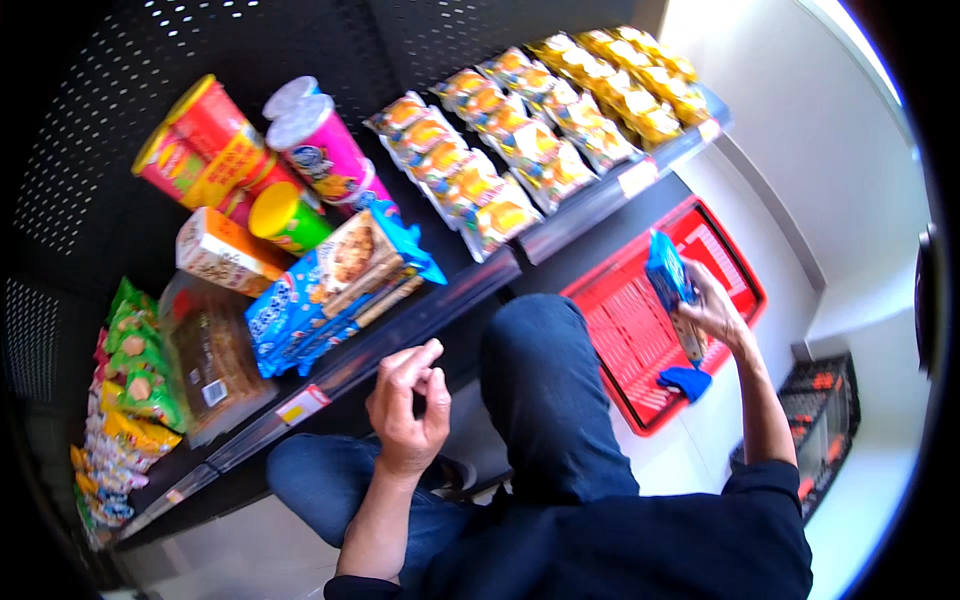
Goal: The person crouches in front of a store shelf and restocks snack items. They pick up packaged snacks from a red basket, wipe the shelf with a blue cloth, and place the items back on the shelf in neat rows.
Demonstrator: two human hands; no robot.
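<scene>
Fig. legend, largest item first.

Shelf [420,318]: dark retail shelf w/ price-strip front edge, running diagonally across view; perforated back panel behind.

Basket [745,262]: red plastic shopping basket on the floor at person's right, near the knee; a small blue pack [686,381] lies at its near corner.

Yellow snack bags [520,140]: several rows filling the right part of the shelf.

Tall canisters [215,145]: red and pink tubes lying on their sides, upper left; a green-yellow tube and an orange-white carton just beside them.

Cookie packs [330,290]: blue film-wrapped stack at shelf front, nearest the left hand.

Blue packet [668,270]: slim blue biscuit pack, held upright over the basket, above its inner floor. Judged light, fairly stiff along its length but w/ crushable contents; glossy film likely slippery, so best taken around the middle of the long sides, not by the end seals.

Right hand [715,310]: fingers closed around lower half of the blue packet, thumb side toward it; firm grasp.

Left hand [410,405]: raised in front of shelf edge, empty, fingers loosely curled w/ thumb and forefinger tips nearly meeting; touches nothing.
</scene>
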